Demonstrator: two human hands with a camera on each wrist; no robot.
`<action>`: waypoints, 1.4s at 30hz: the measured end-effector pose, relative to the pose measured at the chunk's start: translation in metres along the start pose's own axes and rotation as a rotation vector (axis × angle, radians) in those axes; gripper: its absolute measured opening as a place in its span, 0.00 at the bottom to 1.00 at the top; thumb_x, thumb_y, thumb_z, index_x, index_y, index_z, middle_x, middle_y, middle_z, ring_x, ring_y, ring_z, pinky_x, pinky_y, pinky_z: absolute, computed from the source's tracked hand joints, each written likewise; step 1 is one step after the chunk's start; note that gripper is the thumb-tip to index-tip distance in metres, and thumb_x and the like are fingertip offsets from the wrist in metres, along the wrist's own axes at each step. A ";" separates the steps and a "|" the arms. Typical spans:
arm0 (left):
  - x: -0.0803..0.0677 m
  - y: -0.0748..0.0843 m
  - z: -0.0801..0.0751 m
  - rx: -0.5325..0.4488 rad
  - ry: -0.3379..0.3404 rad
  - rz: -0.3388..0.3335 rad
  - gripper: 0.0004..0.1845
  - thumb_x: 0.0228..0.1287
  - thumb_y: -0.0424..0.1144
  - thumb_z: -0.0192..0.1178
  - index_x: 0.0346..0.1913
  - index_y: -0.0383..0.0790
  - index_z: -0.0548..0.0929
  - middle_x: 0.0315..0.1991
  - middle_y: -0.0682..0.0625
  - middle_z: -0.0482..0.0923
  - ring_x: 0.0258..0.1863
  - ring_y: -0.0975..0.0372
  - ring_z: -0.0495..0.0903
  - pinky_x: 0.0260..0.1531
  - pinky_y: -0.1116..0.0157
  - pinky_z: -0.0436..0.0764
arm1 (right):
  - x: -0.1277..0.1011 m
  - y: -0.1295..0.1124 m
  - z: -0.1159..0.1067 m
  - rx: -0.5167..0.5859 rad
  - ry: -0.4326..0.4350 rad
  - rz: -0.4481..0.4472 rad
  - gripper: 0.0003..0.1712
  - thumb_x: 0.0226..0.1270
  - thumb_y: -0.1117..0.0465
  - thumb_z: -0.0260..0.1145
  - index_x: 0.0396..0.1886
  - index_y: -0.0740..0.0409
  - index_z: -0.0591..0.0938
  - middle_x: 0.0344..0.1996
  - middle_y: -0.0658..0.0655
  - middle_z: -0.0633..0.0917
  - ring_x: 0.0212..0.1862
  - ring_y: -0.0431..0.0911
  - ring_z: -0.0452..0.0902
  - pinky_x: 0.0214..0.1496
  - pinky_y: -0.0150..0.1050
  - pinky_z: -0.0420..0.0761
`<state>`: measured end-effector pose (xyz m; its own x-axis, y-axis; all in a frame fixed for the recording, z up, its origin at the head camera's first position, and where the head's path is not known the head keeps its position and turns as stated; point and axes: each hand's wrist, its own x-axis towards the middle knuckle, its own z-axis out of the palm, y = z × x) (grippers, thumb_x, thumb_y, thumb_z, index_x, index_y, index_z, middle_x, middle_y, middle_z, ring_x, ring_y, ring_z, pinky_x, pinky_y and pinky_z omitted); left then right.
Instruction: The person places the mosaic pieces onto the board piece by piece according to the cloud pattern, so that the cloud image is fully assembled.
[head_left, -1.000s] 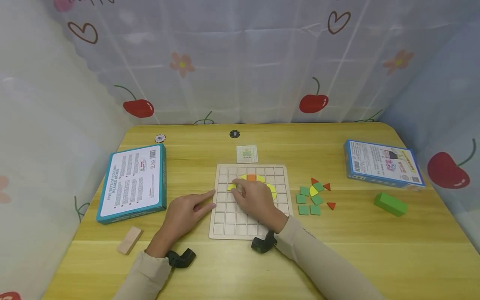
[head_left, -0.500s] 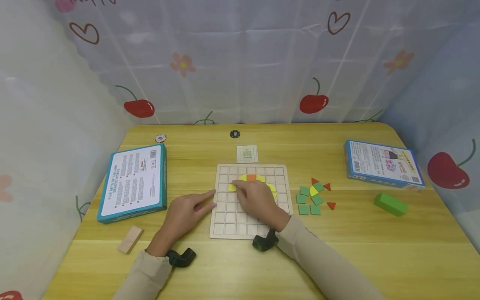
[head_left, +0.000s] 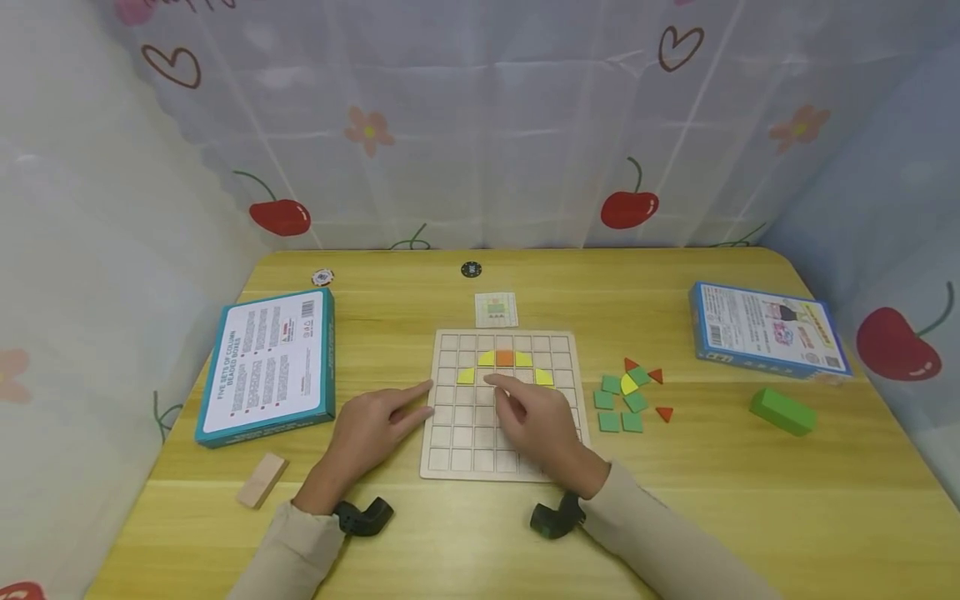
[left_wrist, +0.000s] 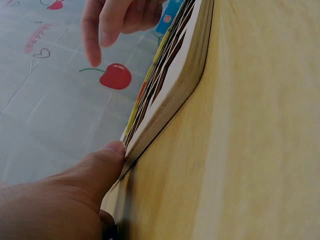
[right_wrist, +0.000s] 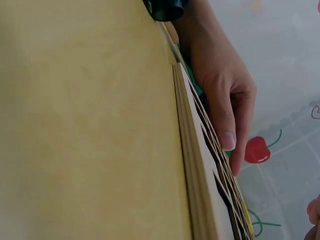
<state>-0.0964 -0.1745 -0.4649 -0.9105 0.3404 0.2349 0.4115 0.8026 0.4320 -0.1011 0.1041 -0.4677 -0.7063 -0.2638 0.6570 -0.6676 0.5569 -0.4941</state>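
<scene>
Wooden table (head_left: 675, 517) with grid board (head_left: 450, 454), two boxes, perhaps tiles

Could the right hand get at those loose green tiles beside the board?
Probably yes: the right hand hovers over the board, and only bare table lies between it and the green tiles.

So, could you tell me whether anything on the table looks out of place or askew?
Nothing looks damaged or spilled. The loose pieces lie jumbled beside the grid board, some overlapping, and the green block sits askew.

beige long sleeves (head_left: 660, 542); black wrist cameras (head_left: 557, 517), probably strapped.
</scene>
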 end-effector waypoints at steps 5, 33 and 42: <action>0.000 0.001 -0.001 0.003 -0.006 -0.006 0.23 0.69 0.58 0.65 0.64 0.59 0.83 0.13 0.65 0.59 0.17 0.70 0.57 0.21 0.67 0.63 | -0.025 0.008 -0.026 0.019 0.007 0.065 0.15 0.65 0.69 0.68 0.49 0.56 0.89 0.14 0.41 0.66 0.18 0.33 0.56 0.19 0.25 0.57; 0.001 0.000 -0.001 0.020 -0.025 -0.020 0.23 0.70 0.58 0.64 0.64 0.60 0.84 0.11 0.65 0.56 0.15 0.72 0.53 0.17 0.67 0.58 | -0.049 0.085 -0.141 -0.383 -0.230 0.339 0.16 0.69 0.66 0.67 0.55 0.55 0.88 0.10 0.42 0.61 0.15 0.38 0.54 0.18 0.35 0.56; 0.001 0.000 0.000 0.028 -0.024 -0.019 0.23 0.70 0.58 0.63 0.65 0.60 0.83 0.11 0.65 0.57 0.14 0.72 0.53 0.17 0.67 0.58 | -0.042 0.083 -0.147 -0.383 -0.337 0.383 0.17 0.72 0.61 0.67 0.58 0.55 0.87 0.10 0.43 0.61 0.15 0.39 0.57 0.19 0.37 0.59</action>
<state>-0.0973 -0.1744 -0.4652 -0.9191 0.3363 0.2053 0.3928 0.8225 0.4114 -0.0923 0.2774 -0.4529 -0.9552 -0.1882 0.2284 -0.2653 0.8866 -0.3788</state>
